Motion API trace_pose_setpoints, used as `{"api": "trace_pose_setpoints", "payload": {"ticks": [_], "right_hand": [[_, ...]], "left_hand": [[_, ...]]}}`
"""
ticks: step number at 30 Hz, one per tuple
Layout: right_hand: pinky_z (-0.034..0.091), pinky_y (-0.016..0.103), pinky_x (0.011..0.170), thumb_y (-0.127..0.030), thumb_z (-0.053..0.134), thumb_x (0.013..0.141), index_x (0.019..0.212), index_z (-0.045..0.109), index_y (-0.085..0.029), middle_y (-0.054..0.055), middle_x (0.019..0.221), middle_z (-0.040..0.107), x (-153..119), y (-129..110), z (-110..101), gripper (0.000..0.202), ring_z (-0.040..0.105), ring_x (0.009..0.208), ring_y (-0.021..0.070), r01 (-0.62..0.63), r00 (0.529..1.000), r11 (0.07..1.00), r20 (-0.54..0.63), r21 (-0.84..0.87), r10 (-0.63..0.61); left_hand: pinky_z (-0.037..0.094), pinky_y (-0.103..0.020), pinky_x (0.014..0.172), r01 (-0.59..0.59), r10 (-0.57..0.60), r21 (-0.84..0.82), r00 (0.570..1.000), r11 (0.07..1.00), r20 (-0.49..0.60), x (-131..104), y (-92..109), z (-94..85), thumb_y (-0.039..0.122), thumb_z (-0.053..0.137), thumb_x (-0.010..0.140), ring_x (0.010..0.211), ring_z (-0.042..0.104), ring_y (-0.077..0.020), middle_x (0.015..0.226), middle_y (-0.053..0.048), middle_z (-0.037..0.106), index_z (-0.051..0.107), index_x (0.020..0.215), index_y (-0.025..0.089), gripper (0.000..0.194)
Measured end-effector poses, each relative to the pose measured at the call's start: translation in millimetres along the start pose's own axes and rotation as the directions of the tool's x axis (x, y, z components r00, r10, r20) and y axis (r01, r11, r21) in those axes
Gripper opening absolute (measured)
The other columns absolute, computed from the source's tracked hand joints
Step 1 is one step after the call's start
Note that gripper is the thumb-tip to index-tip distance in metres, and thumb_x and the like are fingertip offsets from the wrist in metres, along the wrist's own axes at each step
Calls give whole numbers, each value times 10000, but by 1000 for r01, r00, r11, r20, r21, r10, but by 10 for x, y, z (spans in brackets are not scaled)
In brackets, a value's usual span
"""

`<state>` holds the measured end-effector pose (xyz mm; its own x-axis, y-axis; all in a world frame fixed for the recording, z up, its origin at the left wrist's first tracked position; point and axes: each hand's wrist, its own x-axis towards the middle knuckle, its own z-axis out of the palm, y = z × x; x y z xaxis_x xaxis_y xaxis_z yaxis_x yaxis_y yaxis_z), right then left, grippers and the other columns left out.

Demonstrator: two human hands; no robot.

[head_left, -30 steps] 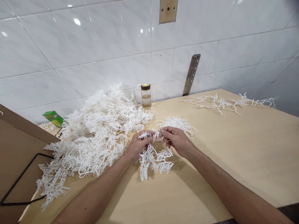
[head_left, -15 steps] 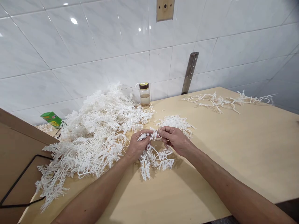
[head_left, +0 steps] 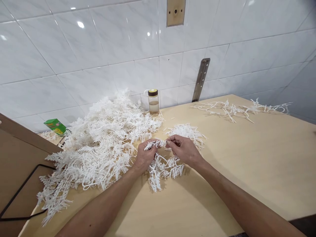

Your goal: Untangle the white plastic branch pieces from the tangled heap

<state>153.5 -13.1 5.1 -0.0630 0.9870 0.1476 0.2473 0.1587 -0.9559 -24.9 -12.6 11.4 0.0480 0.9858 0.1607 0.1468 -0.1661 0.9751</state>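
Note:
A white plastic branch (head_left: 166, 166) with many short side twigs hangs from my hands above the table. My left hand (head_left: 145, 154) is closed around one of its arms, near the middle of the view. The fingertips of my right hand (head_left: 184, 148) pinch at the end of that same arm, close beside the left fingers. Just behind my right hand lies a small heap of loose white twigs (head_left: 186, 131). To the left spreads a big pile of similar white branches (head_left: 106, 138), almost reaching my left hand.
Bare white stems (head_left: 229, 108) lie at the table's (head_left: 259, 158) back right. A lidded bottle (head_left: 153, 102) with liquid stands by the tiled wall. A metal bracket (head_left: 201, 80) leans there. At the left are a green box (head_left: 55, 126) and a brown panel (head_left: 22, 171).
My right hand's fingers have shifted slightly at the branch arm and closed more tightly together. My left hand keeps its hold. The whole view has tipped up a little.

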Motion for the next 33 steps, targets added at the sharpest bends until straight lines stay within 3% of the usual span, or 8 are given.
{"api": "trace_pose_setpoints", "payload": {"ticks": [7,11,16,19,23,29,31,33], "right_hand": [[424,251,483,-365,532,848,832,688,-218,15,697,698,-24,-28,3,215,576,513,139,46,998,983,-37,-177,-53],[433,260,529,-313,506,864,833,683,-222,15,731,708,-29,-3,23,201,596,557,150,100,992,950,-48,-296,-119],[381,268,572,-208,477,858,766,617,-205,22,666,650,-17,43,119,168,546,557,151,228,952,770,-28,-596,-304],[353,276,561,-172,438,867,750,598,-196,33,647,630,53,114,60,200,511,526,149,187,947,697,-61,-692,-315],[423,297,637,-258,510,854,791,614,-209,28,689,663,157,182,-177,131,582,605,173,58,932,805,-258,-591,-256],[493,336,688,-340,567,827,853,652,-192,82,845,682,80,-13,-179,173,607,679,186,182,886,872,-309,-455,-346],[504,315,629,-381,545,856,817,658,-199,60,762,683,24,-88,-95,218,590,622,168,153,939,932,-244,-329,-241],[493,290,506,-430,551,852,828,671,-199,47,752,694,-13,-125,-24,261,546,519,140,31,989,984,-135,-176,-56]], "left_hand": [[467,-246,744,-34,36,-57,999,998,37,-27,78,14,291,670,764,783,619,-172,808,-30,717,759,841,173,167],[463,-243,671,-12,13,-32,999,999,32,-32,39,21,337,672,784,702,600,-159,751,-30,697,749,828,162,196],[388,-214,498,51,-51,-4,999,999,7,-52,-53,54,248,659,766,504,488,-104,643,-2,652,725,817,160,121],[367,-202,459,61,-61,-28,998,998,-13,-72,-62,62,222,639,760,472,481,-96,622,6,650,714,865,169,140],[325,-194,414,81,-82,-51,996,995,-18,-89,-32,64,282,658,767,398,408,-72,535,22,612,716,880,166,172],[418,-199,507,52,-60,-94,995,994,-80,-56,-38,68,310,719,732,519,528,-100,610,6,648,748,829,164,178],[426,-200,522,60,-68,-86,993,995,-95,-44,-45,69,304,712,735,545,544,-106,625,3,656,751,823,159,174],[416,-201,508,77,-85,-81,991,994,-103,-38,-49,72,305,702,739,531,536,-108,597,7,642,749,797,151,171]]}}
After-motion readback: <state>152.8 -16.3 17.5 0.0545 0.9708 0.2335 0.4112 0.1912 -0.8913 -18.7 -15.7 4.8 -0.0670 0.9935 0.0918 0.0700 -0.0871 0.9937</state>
